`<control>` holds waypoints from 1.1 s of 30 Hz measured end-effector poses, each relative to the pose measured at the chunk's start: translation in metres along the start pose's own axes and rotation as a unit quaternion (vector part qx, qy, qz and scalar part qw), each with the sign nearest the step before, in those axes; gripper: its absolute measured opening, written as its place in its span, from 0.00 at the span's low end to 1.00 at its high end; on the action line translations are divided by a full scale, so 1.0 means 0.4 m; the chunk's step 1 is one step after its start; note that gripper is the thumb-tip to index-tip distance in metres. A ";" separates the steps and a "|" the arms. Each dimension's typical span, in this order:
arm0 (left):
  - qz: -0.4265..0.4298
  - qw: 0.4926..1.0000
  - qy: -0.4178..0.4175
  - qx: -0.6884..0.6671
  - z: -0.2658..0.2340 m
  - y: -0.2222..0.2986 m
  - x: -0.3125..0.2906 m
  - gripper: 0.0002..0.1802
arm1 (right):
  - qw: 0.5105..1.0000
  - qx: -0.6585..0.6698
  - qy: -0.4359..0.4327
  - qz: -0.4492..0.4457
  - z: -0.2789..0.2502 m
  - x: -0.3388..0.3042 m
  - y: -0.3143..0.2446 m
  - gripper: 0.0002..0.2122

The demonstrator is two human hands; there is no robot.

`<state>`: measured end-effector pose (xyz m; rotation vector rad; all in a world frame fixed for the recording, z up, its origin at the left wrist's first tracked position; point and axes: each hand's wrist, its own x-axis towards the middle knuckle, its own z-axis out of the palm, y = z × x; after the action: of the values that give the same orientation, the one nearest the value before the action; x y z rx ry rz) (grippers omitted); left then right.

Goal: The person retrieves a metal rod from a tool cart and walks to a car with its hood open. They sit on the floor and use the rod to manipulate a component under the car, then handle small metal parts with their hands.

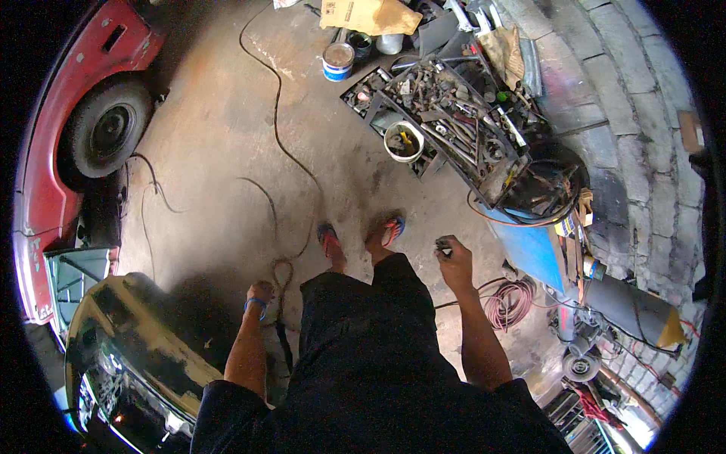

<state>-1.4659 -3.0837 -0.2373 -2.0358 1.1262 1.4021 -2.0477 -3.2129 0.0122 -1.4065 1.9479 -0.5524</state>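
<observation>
The right hand (456, 266) is clamped on a small dark part (443, 247), held above the floor (212, 106). The part is probably light and stiff; its dark coating suggests grease, so it may slip. A firm grip around its outer sides appears suitable. The left hand (261, 290) hangs apart from it; whether its curled fingers close fully cannot be determined.

The light is uneven; dark shadow covers the floor (212, 151) at near left, the wall (639, 151) at right looks curved, and corners are black.
</observation>
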 end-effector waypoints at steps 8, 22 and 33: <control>0.041 0.997 0.048 0.040 0.020 0.031 0.079 0.21 | 0.973 0.056 -0.097 -0.202 -0.166 0.027 -0.519 0.12; 0.218 0.958 0.146 -0.117 -0.263 0.824 -0.119 0.20 | 0.801 0.382 -0.200 -0.414 -0.388 0.331 -0.652 0.11; 0.234 0.969 0.047 -0.066 -0.364 0.849 0.219 0.22 | 0.957 0.142 0.006 -0.254 -0.060 0.574 -0.615 0.11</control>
<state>-1.6426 -3.4195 -0.2248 -2.0251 1.6783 1.6479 -1.9480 -3.5117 0.1329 -1.7112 1.4300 -1.0324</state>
